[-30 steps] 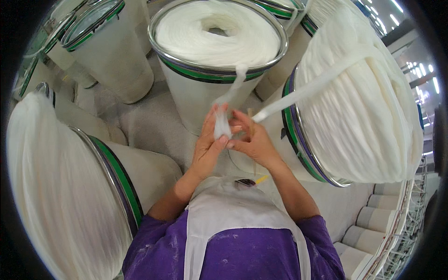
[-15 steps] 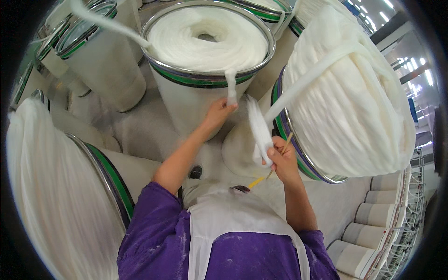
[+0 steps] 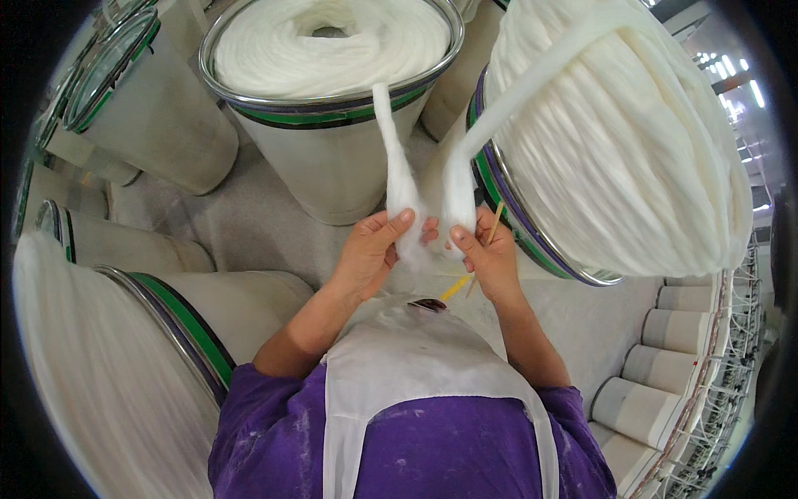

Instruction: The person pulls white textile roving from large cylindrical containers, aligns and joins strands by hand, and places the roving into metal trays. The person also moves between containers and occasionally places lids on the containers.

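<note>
My left hand pinches the frayed end of a white fibre sliver, which hangs over the rim of the can in front of me. Close beside it, my right hand grips a second sliver, its end spread wide. This one runs up over the heaped sliver of the can at the right. A thin wooden stick is also tucked in my right hand, slanting past the fingers. The two sliver ends hang side by side, apart, with soft wisps below the left one.
At the left lies a tilted can with white fibre spilling out. More cans stand at the far left. Along the right is a row of smaller pale cans beside machinery. A yellow-handled tool pokes from my apron pocket.
My left hand has come down and right, drawing its sliver off the front can's rim. My right hand has moved up slightly, its sliver end now hanging beside the other.
</note>
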`<state>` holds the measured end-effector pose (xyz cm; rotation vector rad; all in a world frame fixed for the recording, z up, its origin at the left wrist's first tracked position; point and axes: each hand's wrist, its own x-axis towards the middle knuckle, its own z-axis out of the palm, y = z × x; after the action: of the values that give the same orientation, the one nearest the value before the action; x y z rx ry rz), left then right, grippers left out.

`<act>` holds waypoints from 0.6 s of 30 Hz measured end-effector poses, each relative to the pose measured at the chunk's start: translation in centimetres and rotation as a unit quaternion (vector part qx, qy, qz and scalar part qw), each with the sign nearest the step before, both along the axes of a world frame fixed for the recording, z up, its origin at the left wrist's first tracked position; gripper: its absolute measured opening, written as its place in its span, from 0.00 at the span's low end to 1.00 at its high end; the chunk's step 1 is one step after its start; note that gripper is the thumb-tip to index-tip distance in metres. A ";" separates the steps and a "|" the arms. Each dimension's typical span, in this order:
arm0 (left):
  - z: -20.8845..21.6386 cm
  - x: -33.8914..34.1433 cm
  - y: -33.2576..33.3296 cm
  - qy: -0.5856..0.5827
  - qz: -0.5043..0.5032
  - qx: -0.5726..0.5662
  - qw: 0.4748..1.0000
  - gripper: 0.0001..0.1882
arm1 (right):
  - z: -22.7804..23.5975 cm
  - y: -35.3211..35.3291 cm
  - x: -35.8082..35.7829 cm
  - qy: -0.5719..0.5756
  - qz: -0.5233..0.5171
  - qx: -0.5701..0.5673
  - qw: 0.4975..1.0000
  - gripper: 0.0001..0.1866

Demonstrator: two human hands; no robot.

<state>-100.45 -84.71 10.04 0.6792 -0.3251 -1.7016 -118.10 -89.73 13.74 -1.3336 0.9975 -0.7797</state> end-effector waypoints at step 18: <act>0.7 2.2 0.3 0.073 -0.036 -0.049 0.995 0.15 | -0.2 -0.3 1.6 0.030 -0.045 -0.077 0.996 0.17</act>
<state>-98.23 -84.39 10.73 0.4724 -0.3311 -1.7808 -116.48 -90.01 13.58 -1.4593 1.0685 -0.9034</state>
